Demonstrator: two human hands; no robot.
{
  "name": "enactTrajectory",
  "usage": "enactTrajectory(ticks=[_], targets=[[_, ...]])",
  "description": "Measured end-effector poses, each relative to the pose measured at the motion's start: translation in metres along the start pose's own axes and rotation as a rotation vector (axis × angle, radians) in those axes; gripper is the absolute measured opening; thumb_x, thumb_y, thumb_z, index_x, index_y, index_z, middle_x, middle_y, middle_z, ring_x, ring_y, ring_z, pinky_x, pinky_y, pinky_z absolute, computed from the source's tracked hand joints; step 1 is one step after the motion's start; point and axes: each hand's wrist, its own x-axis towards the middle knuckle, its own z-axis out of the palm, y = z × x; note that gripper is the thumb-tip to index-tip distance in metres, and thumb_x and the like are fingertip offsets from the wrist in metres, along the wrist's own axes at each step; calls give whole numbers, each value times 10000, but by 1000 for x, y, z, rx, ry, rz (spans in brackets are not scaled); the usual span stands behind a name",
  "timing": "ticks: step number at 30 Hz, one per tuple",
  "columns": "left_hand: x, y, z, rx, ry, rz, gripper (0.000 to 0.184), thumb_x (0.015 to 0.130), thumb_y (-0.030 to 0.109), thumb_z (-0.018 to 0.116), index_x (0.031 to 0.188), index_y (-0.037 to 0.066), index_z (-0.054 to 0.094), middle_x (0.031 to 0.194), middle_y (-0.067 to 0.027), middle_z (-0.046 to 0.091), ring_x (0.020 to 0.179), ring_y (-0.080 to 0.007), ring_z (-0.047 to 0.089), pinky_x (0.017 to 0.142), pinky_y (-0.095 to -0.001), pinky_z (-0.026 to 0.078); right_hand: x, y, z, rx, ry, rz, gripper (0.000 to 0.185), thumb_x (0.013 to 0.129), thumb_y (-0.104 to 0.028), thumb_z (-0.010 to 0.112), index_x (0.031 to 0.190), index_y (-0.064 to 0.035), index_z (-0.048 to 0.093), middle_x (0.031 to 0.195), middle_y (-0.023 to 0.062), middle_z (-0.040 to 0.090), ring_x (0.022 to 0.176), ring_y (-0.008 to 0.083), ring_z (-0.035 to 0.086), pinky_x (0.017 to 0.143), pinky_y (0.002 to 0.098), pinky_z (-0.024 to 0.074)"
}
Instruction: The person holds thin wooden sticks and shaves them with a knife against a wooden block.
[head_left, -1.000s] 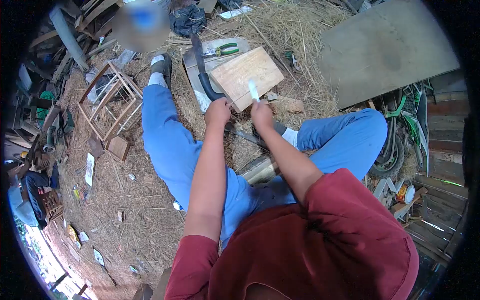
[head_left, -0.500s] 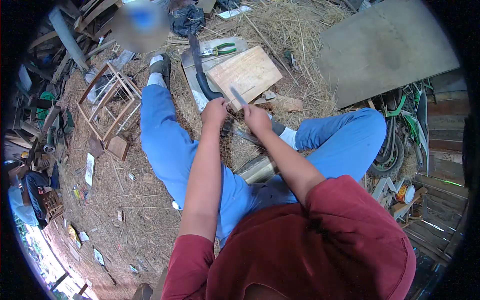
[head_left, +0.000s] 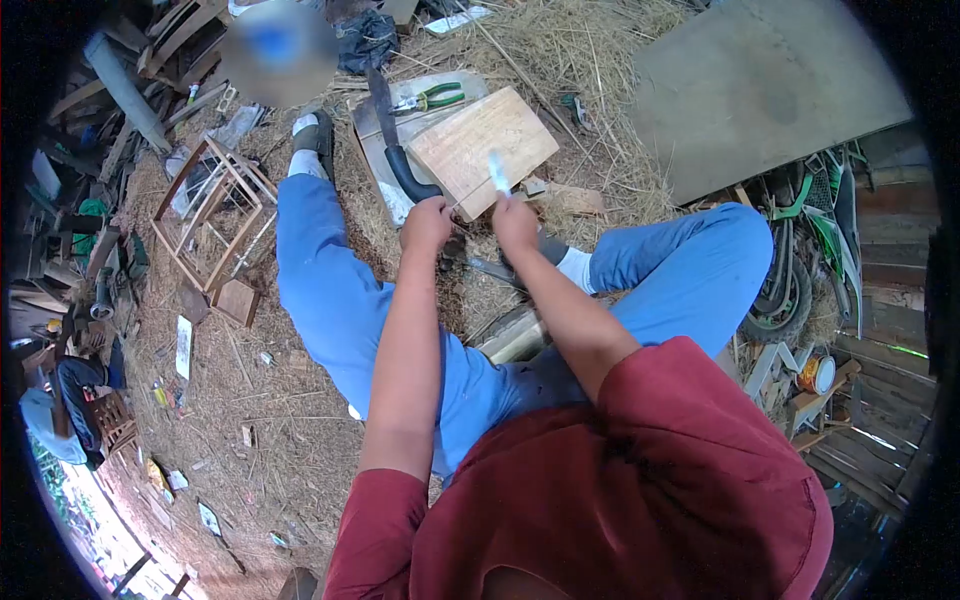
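Note:
My right hand [head_left: 515,226] is closed around a knife [head_left: 499,174], its bright blade pointing up and away over the near edge of a thick wooden block [head_left: 490,140]. Beside it, my left hand [head_left: 427,226] is closed with a thin stick [head_left: 456,209] poking out towards the block; most of the stick is hidden by the fingers. A machete [head_left: 400,165] with a black curved handle lies left of the block, its handle end just above my left hand. Behind the block, green-handled pliers [head_left: 438,97] rest on a pale board [head_left: 369,120].
A wooden frame [head_left: 215,215] stands on the straw-littered ground to the left. At the right are a large flat panel [head_left: 770,90] and a green motorbike [head_left: 815,215]. Another metal blade [head_left: 495,270] lies below my hands. A blurred person [head_left: 280,60] is at the far side.
My right hand has moved slightly up, and the knife blade has swung from pointing up-left to nearly straight away over the block. My left hand stays in about the same place.

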Motion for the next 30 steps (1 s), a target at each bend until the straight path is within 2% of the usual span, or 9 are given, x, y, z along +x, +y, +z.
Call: enactTrajectory(ticks=[4,6,8,16,18,20,24,28,30], targets=[[3,-1,-3,-42,-28,33,205,935,223,603,901,60,724,786,-132,718,768,-300,710,737,-422,541,-39,-37,-32,-129,-285,-101,449,1014,-403,485,951,-20,711,916,280,687,886,485,666,818,566,521],[2,2,-6,-48,-25,36,203,940,209,594,897,53,716,782,-135,717,757,-293,710,726,-416,543,-20,-22,-21,-103,-196,-64,473,1019,-413,474,943,-11,711,924,280,689,891,485,666,826,569,518],[-2,7,-8,-105,-152,-101,214,931,271,609,1026,117,723,1001,-152,730,961,-366,691,825,-493,541,3,-5,-14,-74,-107,-20,497,1023,-422,462,934,-1,711,933,280,690,895,485,666,834,572,516],[-2,13,-17,-22,-107,-47,221,929,260,589,1041,125,722,1038,-151,732,980,-369,692,839,-490,541,31,15,-25,-68,-111,74,575,1032,-463,406,957,14,719,985,284,693,952,514,642,898,565,488],[-4,19,-22,41,-70,-18,226,921,255,598,1052,117,722,1072,-157,726,997,-366,689,851,-478,543,36,25,-18,-84,-117,10,556,1027,-461,445,995,24,713,952,277,706,863,464,684,840,532,520],[-3,21,-28,46,-91,17,222,921,248,601,1048,110,720,1066,-161,725,994,-365,688,850,-473,543,43,33,-10,156,-76,96,422,1004,-395,550,959,1,688,793,186,693,640,305,672,600,447,530],[-2,26,-46,-4,-227,74,206,917,227,614,1031,86,713,1033,-175,721,974,-370,687,831,-471,541,51,18,-21,461,-113,247,394,967,-350,620,947,39,682,822,188,694,677,329,659,652,446,526],[-13,42,-65,-52,-187,115,221,925,216,628,1019,26,691,822,-172,714,797,-344,698,741,-426,527,56,-15,-52,869,-280,446,183,968,-207,631,952,-25,641,750,51,598,432,113,387,389,284,312],[-20,53,-70,12,162,227,183,922,174,641,970,4,689,806,-162,696,761,-321,682,721,-412,520,62,-22,-66,983,-392,485,177,980,-191,608,977,-16,630,784,57,620,439,100,396,392,284,309]])
